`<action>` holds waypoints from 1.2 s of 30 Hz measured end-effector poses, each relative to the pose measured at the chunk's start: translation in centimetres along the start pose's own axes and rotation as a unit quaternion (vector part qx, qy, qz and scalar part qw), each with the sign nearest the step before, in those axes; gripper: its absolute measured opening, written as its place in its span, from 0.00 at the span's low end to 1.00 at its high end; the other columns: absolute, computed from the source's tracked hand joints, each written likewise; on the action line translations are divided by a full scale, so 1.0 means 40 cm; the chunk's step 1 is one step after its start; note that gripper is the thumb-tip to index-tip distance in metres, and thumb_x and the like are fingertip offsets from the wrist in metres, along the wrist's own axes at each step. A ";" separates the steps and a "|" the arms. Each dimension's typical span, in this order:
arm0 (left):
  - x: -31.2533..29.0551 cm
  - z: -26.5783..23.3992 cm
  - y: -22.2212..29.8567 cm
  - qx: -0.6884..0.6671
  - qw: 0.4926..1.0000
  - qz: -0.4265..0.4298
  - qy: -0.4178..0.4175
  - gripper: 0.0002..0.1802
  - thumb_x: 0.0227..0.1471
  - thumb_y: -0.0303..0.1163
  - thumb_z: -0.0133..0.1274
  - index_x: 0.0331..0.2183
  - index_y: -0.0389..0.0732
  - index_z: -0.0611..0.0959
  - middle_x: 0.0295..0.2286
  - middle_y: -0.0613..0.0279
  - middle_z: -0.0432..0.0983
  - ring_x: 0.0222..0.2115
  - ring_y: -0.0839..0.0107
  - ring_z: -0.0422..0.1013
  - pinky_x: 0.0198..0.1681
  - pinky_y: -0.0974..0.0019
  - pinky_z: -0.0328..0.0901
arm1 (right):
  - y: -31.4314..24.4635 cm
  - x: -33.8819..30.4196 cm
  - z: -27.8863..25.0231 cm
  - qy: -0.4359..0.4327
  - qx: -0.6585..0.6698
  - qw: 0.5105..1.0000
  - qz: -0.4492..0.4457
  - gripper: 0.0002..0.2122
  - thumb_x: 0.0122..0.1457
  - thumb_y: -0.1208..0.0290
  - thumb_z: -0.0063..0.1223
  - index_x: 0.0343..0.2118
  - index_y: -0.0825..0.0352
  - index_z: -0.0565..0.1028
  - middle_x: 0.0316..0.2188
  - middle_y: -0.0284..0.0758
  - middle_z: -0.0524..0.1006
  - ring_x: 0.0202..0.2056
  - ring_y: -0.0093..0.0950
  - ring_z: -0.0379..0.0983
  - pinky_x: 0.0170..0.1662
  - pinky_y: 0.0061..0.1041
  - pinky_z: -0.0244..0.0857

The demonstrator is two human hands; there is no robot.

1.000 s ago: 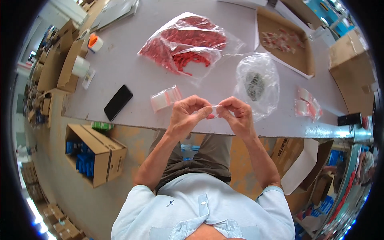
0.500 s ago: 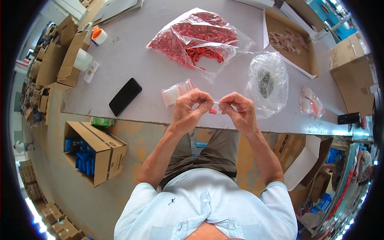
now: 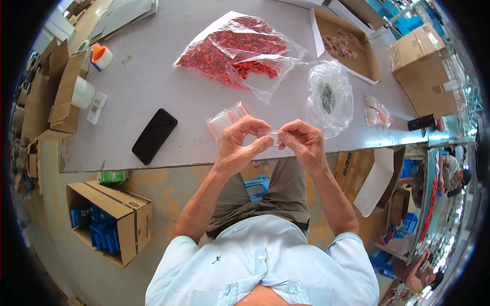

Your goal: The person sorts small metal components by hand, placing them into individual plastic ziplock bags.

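Close to the table's front edge, a small clear plastic bag (image 3: 268, 133) spans my two hands. My left hand (image 3: 242, 145) is closed on one side, thumb and forefinger pinching it. My right hand (image 3: 305, 145) pinches the other side with its fingertips. What the bag contains, if anything, cannot be made out. Just beyond my left hand lies a stack of clear bags with red edges (image 3: 220, 123). Farther back, a big clear bag of small red pieces (image 3: 219, 56) lies open. Right of it, another clear bag holds small dark metal pieces (image 3: 327, 98).
A black phone (image 3: 154, 136) lies at left, near tape rolls (image 3: 83, 93). A shallow carton (image 3: 375, 76) at the far right holds small packets. More red-edged bags (image 3: 377, 112) lie at right, near a black cylinder (image 3: 422, 122). An open carton of blue packs (image 3: 135, 224) stands on the floor.
The view has turned and shifted, moving the tabletop things leftward. My hands stay together; the red piece that showed below the fingers is no longer visible.
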State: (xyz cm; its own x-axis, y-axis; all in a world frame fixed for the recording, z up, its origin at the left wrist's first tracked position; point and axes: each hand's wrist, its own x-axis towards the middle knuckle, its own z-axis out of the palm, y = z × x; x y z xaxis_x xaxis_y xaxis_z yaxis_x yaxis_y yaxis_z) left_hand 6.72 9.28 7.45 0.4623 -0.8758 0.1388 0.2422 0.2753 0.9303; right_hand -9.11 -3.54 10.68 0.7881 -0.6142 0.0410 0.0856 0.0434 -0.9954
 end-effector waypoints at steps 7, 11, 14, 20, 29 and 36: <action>0.018 0.049 -0.027 0.060 0.998 0.011 -0.034 0.06 0.51 0.26 0.67 0.32 0.37 0.87 0.29 0.63 0.80 0.33 0.74 0.75 0.41 0.66 0.69 | -0.025 -0.065 -0.019 0.036 -0.084 0.996 -0.021 0.02 0.64 0.78 0.61 0.36 0.70 0.81 0.29 0.30 0.81 0.31 0.17 0.77 0.35 0.19 0.72; -0.001 0.082 -0.013 0.114 0.991 0.051 -0.053 0.05 0.50 0.23 0.66 0.31 0.36 0.86 0.29 0.63 0.79 0.32 0.74 0.75 0.38 0.67 0.69 | -0.031 -0.096 -0.051 0.029 -0.116 0.992 -0.043 0.02 0.63 0.78 0.62 0.36 0.69 0.81 0.28 0.29 0.81 0.31 0.16 0.76 0.34 0.18 0.71; -0.019 0.106 -0.025 0.136 0.989 0.050 -0.040 0.05 0.51 0.15 0.62 0.32 0.32 0.84 0.30 0.63 0.78 0.33 0.76 0.76 0.35 0.71 0.76 | -0.050 -0.116 -0.063 0.017 -0.166 0.983 -0.072 0.03 0.63 0.76 0.62 0.37 0.70 0.81 0.29 0.30 0.82 0.31 0.16 0.77 0.36 0.20 0.72; -0.047 0.188 -0.011 0.072 0.996 0.011 -0.051 0.06 0.53 0.17 0.64 0.35 0.34 0.86 0.31 0.65 0.78 0.34 0.78 0.74 0.39 0.72 0.71 | -0.075 -0.162 -0.146 0.004 -0.201 0.972 -0.121 0.03 0.62 0.75 0.63 0.36 0.69 0.82 0.28 0.32 0.82 0.32 0.18 0.77 0.37 0.21 0.71; -0.070 0.260 -0.011 0.116 0.992 -0.048 -0.020 0.05 0.54 0.16 0.64 0.33 0.34 0.86 0.31 0.65 0.79 0.32 0.79 0.73 0.37 0.74 0.69 | -0.058 -0.230 -0.202 0.032 -0.177 0.966 -0.186 0.02 0.61 0.78 0.63 0.36 0.69 0.82 0.29 0.34 0.82 0.31 0.20 0.78 0.34 0.24 0.72; -0.076 0.252 -0.039 0.184 0.981 -0.014 -0.056 0.04 0.49 0.16 0.64 0.30 0.33 0.86 0.30 0.61 0.81 0.32 0.76 0.77 0.40 0.71 0.72 | -0.059 -0.223 -0.223 -0.003 -0.259 0.950 -0.175 0.03 0.59 0.80 0.63 0.35 0.67 0.82 0.30 0.35 0.81 0.30 0.23 0.79 0.33 0.25 0.73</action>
State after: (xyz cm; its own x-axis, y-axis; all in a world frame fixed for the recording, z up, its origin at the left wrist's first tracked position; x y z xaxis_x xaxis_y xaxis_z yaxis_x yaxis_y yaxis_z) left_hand -3.67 7.54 9.00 0.3576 -0.9249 0.1295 -0.0800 0.1078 0.9909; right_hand -21.77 -5.18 11.91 0.7703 -0.5147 0.3764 0.0336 -0.5566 -0.8301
